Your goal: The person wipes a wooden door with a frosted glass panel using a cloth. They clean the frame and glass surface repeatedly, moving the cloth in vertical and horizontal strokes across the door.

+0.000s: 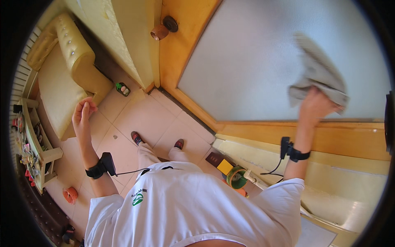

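My right hand (314, 105) grips a grey cloth (321, 72), blurred at its upper end, in front of the frosted glass pane (240, 74) of a wooden door. Whether the cloth touches the glass I cannot tell. Around the pane runs an orange-brown wooden door frame (176, 58) with a round knob (160, 32) on its left side. My left hand (85, 112) is raised at the left, fingers loosely curled and holding nothing, above the floor near a yellow tufted sofa (61, 89). Both wrists wear black strapped devices with cables.
At left stands a low white table (49, 156) crowded with small items, beside a dark brown sofa (46, 213). An orange bowl-like container (70, 195) sits on the tiled floor (142, 111). Right of my feet are a green pot (237, 178) and a white pipe (254, 179) along the wall.
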Motion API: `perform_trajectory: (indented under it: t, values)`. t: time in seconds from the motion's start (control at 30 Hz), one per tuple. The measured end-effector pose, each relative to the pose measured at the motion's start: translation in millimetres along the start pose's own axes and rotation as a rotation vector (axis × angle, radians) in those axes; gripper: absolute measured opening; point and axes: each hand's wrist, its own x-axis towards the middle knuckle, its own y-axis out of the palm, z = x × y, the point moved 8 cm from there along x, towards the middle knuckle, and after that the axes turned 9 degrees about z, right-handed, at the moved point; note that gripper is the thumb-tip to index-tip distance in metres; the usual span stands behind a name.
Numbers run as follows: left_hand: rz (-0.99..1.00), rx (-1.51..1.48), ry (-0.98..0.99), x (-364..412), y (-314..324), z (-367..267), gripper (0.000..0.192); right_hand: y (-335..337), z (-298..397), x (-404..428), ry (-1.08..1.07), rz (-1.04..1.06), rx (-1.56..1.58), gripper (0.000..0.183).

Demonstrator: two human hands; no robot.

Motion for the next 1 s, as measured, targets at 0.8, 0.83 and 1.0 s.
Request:
perform_trajectory:
  t: [0.8,0.83,1.0]
  values:
    - [-0.172,0.146,-0.265,-70.2,-38.5,106.8,0.021,199.2,415.2,-222.2,-0.837,0.632,0.581,0.022]
    - [-0.168,0.148,-0.27,-72.1,-39.6,109.2,0.021,218.7,424.1,-251.9,-0.881,0.709,0.566,0.024]
    - [-0.193,0.185,-0.257,-75.9,-51.7,99.3,0.021,275.3,423.3,-359.0,-1.217,1.062,0.186,0.042]
